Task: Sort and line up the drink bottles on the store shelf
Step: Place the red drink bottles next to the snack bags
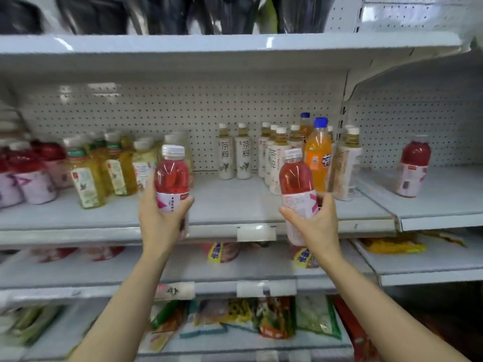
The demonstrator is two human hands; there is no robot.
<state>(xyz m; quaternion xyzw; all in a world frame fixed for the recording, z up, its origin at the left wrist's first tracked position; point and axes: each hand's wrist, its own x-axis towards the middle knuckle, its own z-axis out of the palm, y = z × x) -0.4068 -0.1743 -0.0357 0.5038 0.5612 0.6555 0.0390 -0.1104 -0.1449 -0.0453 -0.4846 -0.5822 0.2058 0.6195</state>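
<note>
Two red drink bottles held up in front of the shelf (222,207): left hand (159,218) grips left red bottle (172,176), right hand (317,223) grips right red bottle (296,184). White tea bottles (235,155) and orange soda bottle (317,155) stand behind; yellow bottles (104,171) at left.

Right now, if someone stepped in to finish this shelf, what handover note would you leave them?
Left hand grips a red drink bottle; right hand grips a second red bottle. Both are held in front of the shelf, not yet placed.
Done: red bottles grouped far left, yellow-green ones beside them, white tea bottles at centre.
Left: an orange soda bottle stands among the tea bottles, and one red bottle stands alone on the right section.
</note>
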